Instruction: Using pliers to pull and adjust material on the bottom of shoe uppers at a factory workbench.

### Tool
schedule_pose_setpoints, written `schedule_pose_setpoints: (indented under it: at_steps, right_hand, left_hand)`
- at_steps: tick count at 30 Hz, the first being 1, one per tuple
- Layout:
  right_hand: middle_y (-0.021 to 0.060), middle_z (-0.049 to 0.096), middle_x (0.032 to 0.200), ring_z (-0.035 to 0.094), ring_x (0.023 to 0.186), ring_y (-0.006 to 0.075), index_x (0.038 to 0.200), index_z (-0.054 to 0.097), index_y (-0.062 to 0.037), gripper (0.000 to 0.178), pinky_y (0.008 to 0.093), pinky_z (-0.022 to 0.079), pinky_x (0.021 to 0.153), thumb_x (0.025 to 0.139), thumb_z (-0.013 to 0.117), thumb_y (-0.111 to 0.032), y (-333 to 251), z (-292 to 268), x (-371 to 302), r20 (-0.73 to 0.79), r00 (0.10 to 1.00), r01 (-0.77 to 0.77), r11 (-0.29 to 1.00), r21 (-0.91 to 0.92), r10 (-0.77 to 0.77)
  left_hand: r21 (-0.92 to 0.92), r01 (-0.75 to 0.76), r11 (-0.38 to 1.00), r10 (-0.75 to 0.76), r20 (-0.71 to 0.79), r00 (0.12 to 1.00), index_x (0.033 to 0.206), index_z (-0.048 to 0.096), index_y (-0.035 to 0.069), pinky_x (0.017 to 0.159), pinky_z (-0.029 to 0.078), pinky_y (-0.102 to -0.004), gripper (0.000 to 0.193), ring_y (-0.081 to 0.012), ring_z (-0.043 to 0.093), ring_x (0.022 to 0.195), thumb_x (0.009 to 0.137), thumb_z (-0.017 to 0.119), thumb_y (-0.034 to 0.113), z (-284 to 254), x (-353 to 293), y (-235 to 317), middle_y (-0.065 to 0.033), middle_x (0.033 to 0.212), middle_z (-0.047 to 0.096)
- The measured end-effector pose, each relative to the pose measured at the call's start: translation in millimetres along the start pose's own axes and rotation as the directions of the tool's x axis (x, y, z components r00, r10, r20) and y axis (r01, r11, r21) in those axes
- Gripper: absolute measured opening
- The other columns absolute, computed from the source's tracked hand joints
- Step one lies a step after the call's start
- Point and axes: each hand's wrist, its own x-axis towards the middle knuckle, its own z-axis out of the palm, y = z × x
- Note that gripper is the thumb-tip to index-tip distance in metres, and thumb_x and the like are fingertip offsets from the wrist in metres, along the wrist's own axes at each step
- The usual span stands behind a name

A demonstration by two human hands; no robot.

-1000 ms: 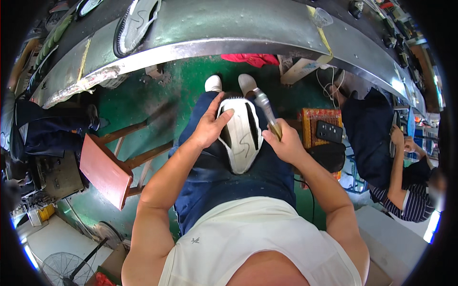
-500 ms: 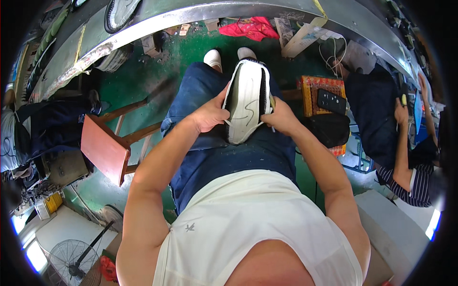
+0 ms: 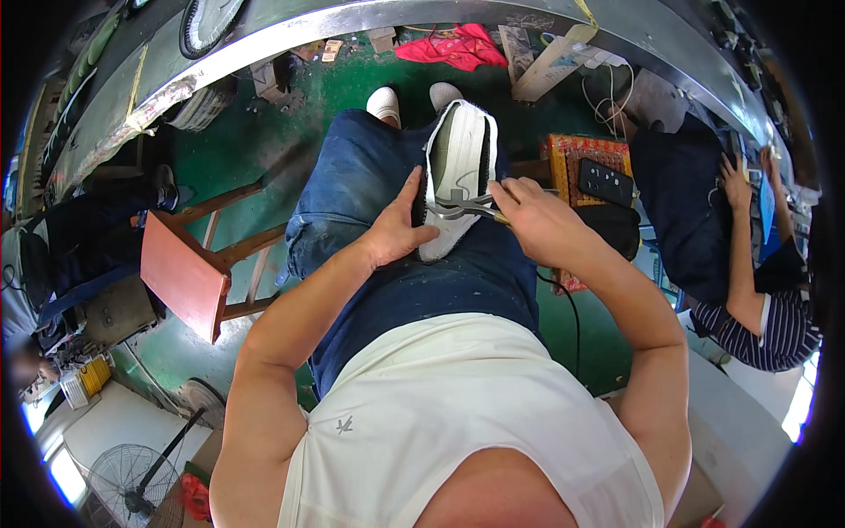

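Shoe, white, long-oval, fabric-looking, lies underside up on the lap of a seated person in dark-blue denim trousers & cream sleeveless top. Person's L hand clasps its L side: thumb & forefinger spread apart along the edge, other fingers hidden. R hand has fingers clamped round the handles of grey metal pincers; their head lies over the shoe's near half, by the L rim. Can't tell if the jaws bite the edge.

Handling (judged): prob. light to medium wt., stiff in the body, esp. if there's a form inside; raised rim looks softer, bendable & easy to crease. Dry-looking, not v. slippery. Best hold: firmly by the sides, palm round the outside, thumb on the underside edge.

Counts: 1 shoe on lap; 1 more, grey-white w/ dark edge, partly seen on the grey metal workbench, ahead at L. 1 pair of pincers. 2 white shoes on person's feet. To R: 1 black smartphone on 1 orange-red patterned seat, w/ 1 soft black pouch beside phone. To L: 1 pinkish-brown stool w/ wooden legs, 1 wire-cage fan. 1 red cloth on green floor. 2 other people, partly seen: 1 in dark striped top at R, 1 in dark trousers at L.
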Motion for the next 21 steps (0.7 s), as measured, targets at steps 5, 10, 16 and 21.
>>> schedule_pose_setpoints:
  at_steps: [5,10,16,21]
  right_hand:
    - [0.0224,0.066,0.112,0.063,0.107,0.0403,0.13,0.056,0.0045,0.043,0.0468,0.053,0.086,0.088,0.064,-0.006,-11.2,-15.9,30.3,0.184,0.98,-0.053,0.99,-0.134,0.077]
    - [0.021,0.069,0.086,0.068,0.084,0.0395,0.101,0.064,0.0,0.024,0.0494,0.054,0.077,0.09,0.066,-0.021,-0.7,19.8,27.5,0.227,0.974,-0.018,0.988,0.156,-0.018]
    - [0.0229,0.067,0.097,0.066,0.091,0.0426,0.108,0.058,-0.0016,0.026,0.0511,0.052,0.08,0.092,0.065,-0.021,-19.2,49.4,16.8,0.103,0.989,-0.13,0.95,0.284,0.105]
    - [0.0288,0.061,0.117,0.06,0.111,0.0445,0.131,0.051,0.0106,0.048,0.0489,0.051,0.095,0.09,0.064,-0.011,4.9,21.0,17.2,-0.114,0.991,-0.056,0.989,0.139,0.073]
  left_hand:
    - [-0.14,-0.047,0.989,0.056,0.06,0.997,0.163,0.004,0.002,0.124,0.018,-0.0349,0.105,-0.0241,0.024,0.152,0.08,0.068,0.007,-5.4,-2.5,-5.7,-0.0175,0.166,0.022]
    - [-0.744,0.068,0.665,-0.23,-0.117,0.966,0.162,0.015,0.002,0.123,0.023,-0.0363,0.078,-0.0258,0.029,0.15,0.107,0.033,0.054,11.9,8.0,0.4,-0.0173,0.165,0.024]
    - [-0.366,0.015,0.931,-0.191,-0.448,0.873,0.152,0.041,0.0,0.114,0.038,-0.0367,0.066,-0.0291,0.047,0.14,0.11,0.03,0.049,19.2,38.0,-46.9,-0.0204,0.151,0.049]
    - [0.156,-0.016,0.988,0.095,-0.514,0.852,0.146,0.048,-0.003,0.111,0.041,-0.0389,0.053,-0.0431,0.051,0.134,0.11,0.034,0.033,15.2,28.9,-19.4,-0.0304,0.142,0.054]
